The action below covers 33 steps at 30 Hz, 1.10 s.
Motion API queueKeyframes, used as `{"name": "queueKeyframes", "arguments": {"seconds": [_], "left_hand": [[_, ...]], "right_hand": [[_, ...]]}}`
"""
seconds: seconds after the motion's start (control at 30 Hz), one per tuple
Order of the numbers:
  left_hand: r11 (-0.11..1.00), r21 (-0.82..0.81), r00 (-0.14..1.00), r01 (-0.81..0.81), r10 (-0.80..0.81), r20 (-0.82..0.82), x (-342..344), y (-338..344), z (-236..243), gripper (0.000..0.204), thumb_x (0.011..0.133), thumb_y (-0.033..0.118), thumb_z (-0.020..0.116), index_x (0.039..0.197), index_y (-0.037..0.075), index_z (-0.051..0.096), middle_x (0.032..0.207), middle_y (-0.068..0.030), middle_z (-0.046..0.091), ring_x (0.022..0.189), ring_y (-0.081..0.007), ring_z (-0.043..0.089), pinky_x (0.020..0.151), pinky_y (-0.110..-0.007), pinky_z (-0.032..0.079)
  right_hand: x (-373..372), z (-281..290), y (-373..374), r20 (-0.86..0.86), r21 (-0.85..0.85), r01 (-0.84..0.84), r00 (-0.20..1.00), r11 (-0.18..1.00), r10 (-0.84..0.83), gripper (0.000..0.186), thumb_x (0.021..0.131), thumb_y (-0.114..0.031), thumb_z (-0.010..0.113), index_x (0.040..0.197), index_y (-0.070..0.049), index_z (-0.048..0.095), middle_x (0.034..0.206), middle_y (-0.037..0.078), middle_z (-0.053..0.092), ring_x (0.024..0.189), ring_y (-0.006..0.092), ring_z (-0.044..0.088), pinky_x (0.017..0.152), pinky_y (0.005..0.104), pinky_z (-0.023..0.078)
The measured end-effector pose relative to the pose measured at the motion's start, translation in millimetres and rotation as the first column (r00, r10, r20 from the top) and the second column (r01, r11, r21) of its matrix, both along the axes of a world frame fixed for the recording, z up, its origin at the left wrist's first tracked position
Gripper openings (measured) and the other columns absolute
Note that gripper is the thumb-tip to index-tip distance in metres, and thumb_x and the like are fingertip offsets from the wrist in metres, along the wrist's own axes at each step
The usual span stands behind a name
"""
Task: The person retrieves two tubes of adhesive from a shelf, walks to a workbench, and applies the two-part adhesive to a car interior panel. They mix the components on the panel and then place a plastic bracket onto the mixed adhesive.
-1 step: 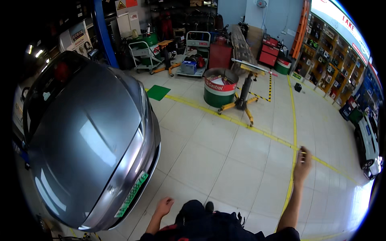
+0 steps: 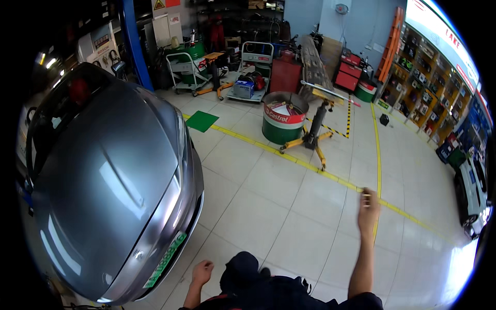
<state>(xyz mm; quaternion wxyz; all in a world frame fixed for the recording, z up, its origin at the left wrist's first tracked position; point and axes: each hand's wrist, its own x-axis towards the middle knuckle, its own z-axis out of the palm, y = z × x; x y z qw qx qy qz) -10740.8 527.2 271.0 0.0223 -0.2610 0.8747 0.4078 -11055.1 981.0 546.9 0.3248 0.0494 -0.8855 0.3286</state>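
Observation:
My right hand [image 2: 368, 211] is raised ahead of me on the right, its fingers closed. A small pale, yellowish bit shows at the fingers, too small to name. Low in the view, my left hand [image 2: 202, 272] has loosely bent fingers and nothing visible in it. It is nearest to the front of a grey car [image 2: 111, 170], apart from its bumper and green number plate [image 2: 164, 261]. Beneath both hands lies the pale tiled floor [image 2: 268, 206], with a yellow line [image 2: 289, 157] running across it.
Ahead stand a green, white and red drum [image 2: 283, 121] and a wheeled jack stand [image 2: 312, 137] with yellow legs. Behind are trolleys [image 2: 257, 67], a red cabinet [image 2: 285, 75] and a blue post [image 2: 135, 46]. Display shelves [image 2: 418, 77] and a white vehicle [image 2: 473, 186] are on the right.
In the picture, my right hand has shifted left and my left hand slightly left and down. The car and the background have shifted slightly with my view.

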Motion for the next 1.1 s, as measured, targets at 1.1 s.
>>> {"name": "queueKeyframes", "arguments": {"seconds": [1.1], "left_hand": [[0.442, 0.831, 0.922, -0.337, -0.025, 0.387, -770.0, -634.1, -180.3, 0.022, 0.084, 0.03, 0.052, 0.097, 0.012, 0.056, 0.09, -0.0108, 0.056, 0.081, -0.0283, 0.056, 0.061, -0.044, 0.046]], "right_hand": [[-1019.2, -453.4, -648.3, 0.866, 0.41, -0.797, 0.492, 0.443, 0.084, 0.007, 0.075, -0.018, 0.066, 0.073, -0.012, 0.069, 0.075, 0.013, 0.069, 0.071, 0.0298, 0.068, 0.064, 0.046, 0.053]]}}
